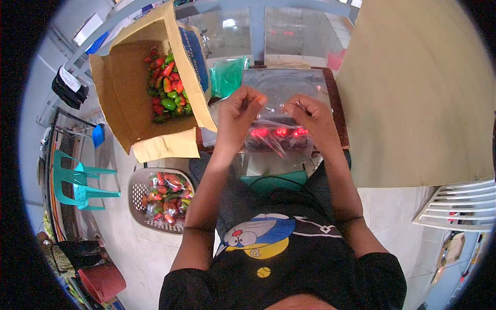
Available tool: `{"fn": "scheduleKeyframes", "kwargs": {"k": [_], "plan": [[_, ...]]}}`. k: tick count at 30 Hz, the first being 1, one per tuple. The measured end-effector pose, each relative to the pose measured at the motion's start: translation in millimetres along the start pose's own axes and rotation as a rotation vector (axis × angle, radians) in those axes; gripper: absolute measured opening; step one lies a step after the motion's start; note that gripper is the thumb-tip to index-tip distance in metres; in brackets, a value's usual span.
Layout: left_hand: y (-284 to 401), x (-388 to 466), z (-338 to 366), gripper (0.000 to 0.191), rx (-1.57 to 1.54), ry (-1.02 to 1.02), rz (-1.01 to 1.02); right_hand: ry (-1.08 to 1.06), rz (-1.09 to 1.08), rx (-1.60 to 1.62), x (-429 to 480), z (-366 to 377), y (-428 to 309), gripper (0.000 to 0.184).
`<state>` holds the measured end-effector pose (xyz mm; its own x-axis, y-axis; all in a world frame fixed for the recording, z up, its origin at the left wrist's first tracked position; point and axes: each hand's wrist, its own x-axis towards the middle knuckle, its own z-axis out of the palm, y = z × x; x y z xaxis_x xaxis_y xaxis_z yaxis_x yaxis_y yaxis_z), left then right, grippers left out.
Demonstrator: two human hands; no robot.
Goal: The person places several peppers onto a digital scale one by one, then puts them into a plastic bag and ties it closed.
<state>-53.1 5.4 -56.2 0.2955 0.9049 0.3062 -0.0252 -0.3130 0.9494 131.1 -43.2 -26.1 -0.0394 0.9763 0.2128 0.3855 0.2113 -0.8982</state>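
Observation:
A thin clear plastic bag hangs between my hands, in front of the scale's red lit digits. My left hand pinches its upper edge on the left, thumb against the fingers. On the other side, my right hand grips the edge with bent fingertips. No contents can be made out in the bag. Beneath both hands is a digital scale with a flat platform that looks covered in clear film. To the left, an open cardboard box lies tipped towards me, holding red and green chili peppers.
Green plastic bags lie behind my left hand. A perforated basket on the floor holds bagged peppers. A large tan panel stands close on the right. A green plastic chair and red bucket are at left.

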Motion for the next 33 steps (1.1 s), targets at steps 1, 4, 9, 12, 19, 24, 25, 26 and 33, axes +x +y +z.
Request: {"fn": "scheduleKeyframes", "kwargs": {"k": [1,4,9,12,19,24,25,26,33], "plan": [[0.1,0.4,1.7,0.013,-0.002,-0.002,-0.001,0.001,0.002,-0.001,-0.1,0.8,2.7,0.022],[3.0,0.1,5.0,0.017,0.091,-0.020,0.058,0.075,-0.056,0.060,0.3,6.1,12.3,0.025],[7.4,0.0,15.2,0.014,-0.075,0.072,0.034,0.076,0.056,0.125,-0.9,9.0,14.1,0.020],[7.7,0.6,18.3,0.011,-0.089,0.137,0.031,0.152,-0.062,0.158,4.8,13.9,14.7,0.021],[6.2,-3.6,17.4,0.009,-0.101,0.071,0.002,0.131,-0.068,0.065,5.6,15.8,18.9,0.019],[-0.3,-2.6,16.8,0.009,-0.191,0.141,0.041,0.080,-0.002,0.181,5.5,19.3,11.0,0.022],[0.8,-1.9,17.8,0.009,-0.191,0.142,0.040,0.078,-0.002,0.181,6.2,20.2,9.1,0.022],[3.3,-1.0,20.1,0.011,-0.180,0.169,0.044,0.107,-0.025,0.189,6.9,21.2,7.5,0.023],[1.4,-6.5,21.6,0.008,-0.606,0.052,-0.127,0.042,-0.069,0.040,8.6,15.3,12.3,0.023]]}}
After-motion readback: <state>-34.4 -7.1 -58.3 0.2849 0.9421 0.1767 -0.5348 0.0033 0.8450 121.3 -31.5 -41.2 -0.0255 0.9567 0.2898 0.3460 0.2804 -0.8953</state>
